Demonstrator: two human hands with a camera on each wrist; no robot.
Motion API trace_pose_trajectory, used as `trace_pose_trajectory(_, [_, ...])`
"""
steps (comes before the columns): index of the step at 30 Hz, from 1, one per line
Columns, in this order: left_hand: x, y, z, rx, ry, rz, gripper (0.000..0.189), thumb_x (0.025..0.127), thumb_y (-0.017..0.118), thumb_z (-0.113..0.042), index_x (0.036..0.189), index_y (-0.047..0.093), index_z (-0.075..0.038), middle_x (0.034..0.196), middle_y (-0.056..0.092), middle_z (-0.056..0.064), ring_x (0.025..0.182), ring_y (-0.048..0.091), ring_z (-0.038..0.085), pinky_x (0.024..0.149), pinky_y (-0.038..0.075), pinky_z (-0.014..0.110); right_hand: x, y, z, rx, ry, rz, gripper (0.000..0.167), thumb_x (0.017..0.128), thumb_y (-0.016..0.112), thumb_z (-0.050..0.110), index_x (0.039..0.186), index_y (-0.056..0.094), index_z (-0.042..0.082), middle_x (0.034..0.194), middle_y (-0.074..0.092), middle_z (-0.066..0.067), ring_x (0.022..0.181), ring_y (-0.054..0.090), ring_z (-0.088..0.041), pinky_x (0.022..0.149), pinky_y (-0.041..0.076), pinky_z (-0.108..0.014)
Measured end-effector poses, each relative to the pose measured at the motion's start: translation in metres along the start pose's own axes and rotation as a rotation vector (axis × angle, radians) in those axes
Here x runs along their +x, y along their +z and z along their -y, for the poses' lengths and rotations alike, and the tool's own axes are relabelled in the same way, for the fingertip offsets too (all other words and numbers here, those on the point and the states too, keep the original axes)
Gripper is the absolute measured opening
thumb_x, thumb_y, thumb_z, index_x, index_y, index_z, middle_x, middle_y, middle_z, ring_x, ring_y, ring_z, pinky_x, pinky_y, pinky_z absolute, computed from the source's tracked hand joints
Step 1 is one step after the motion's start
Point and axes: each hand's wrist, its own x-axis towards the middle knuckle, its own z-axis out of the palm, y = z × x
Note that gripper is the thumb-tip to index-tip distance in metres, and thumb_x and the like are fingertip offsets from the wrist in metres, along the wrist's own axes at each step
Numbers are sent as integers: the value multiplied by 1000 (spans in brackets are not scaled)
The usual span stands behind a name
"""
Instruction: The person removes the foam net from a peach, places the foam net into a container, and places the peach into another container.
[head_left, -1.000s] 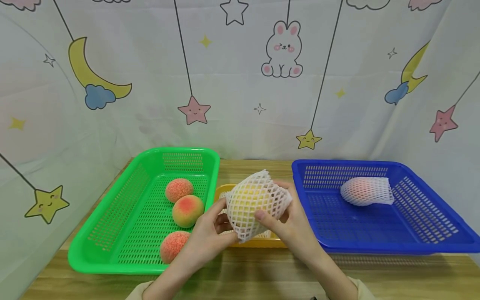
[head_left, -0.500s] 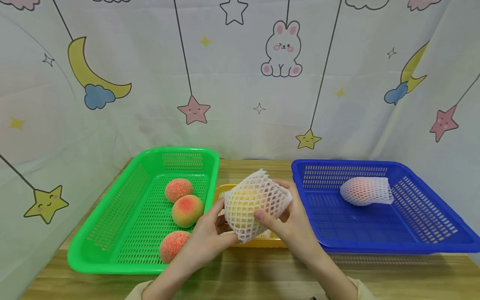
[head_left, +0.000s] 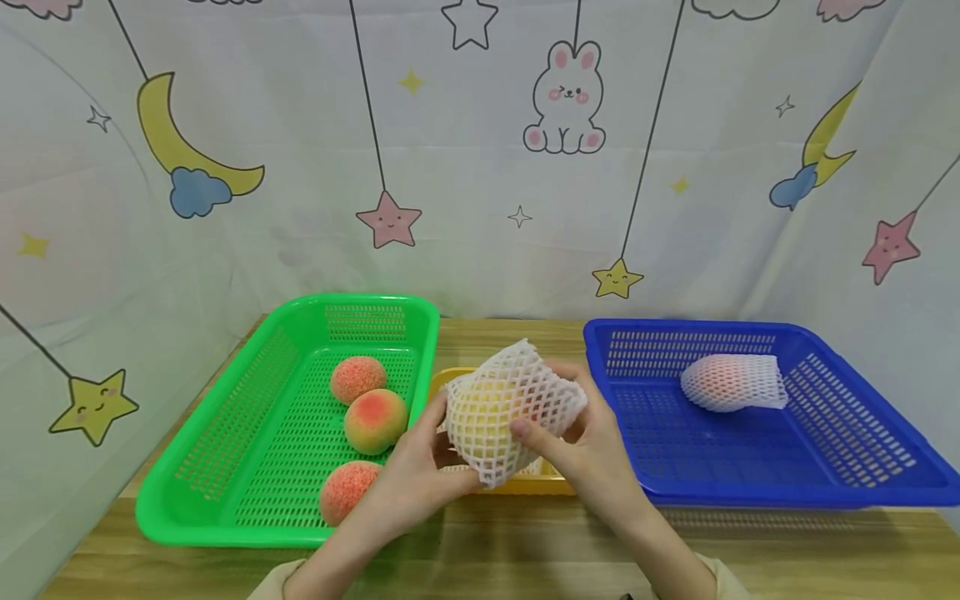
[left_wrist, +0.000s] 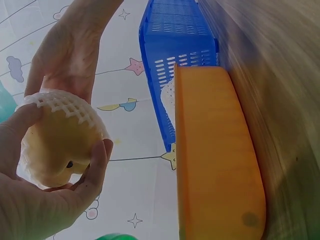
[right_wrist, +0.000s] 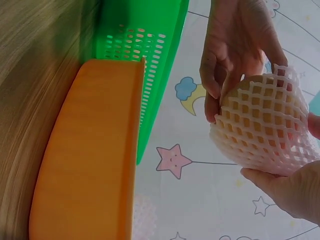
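Note:
Both hands hold a yellowish peach [left_wrist: 60, 145] partly covered by a white foam net sleeve [head_left: 483, 421], raised in front of the body. My left hand [head_left: 416, 471] grips its left side, thumb below at the net's edge. From the right, my right hand [head_left: 592, 446] grips the net, its thumb pressed on the near face. In the left wrist view, the peach's bare end with a small dark spot pokes out of the net opening, left fingers curled around it. Most right fingers are hidden behind the net in the head view.
A green basket [head_left: 225, 536] at left holds a peach [head_left: 376, 422] and two rough pinkish-red round fruits [head_left: 357, 381]. Behind the hands stands a yellow-orange basket [head_left: 558, 485] with white netting inside. The blue basket [head_left: 750, 498] at right contains a netted fruit [head_left: 731, 383].
The netted peach has shifted slightly left within the hands, and more red shows through the mesh near the right thumb. Both hands keep their hold; the baskets stay put.

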Motion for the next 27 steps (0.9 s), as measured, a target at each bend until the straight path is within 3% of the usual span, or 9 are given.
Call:
trace_pose_trajectory(13, [-1, -2, -2, 63, 15, -39, 81, 74, 75, -8, 142, 33, -21, 130, 50, 15, 98, 65, 22, 79, 57, 30, 0, -5, 4, -91, 13, -46, 26, 90, 63, 8, 114, 56, 4, 107, 61, -9, 89, 66, -14, 73, 57, -30])
trace_pose_trajectory(27, [-2, -7, -7, 115, -36, -109, 85, 69, 77, -6, 140, 37, -25, 131, 49, 13, 93, 65, 23, 75, 57, 32, 3, -16, 6, -184, -32, -97, 16, 88, 66, 6, 102, 62, 2, 96, 64, 0, 87, 63, -11, 72, 53, -24])
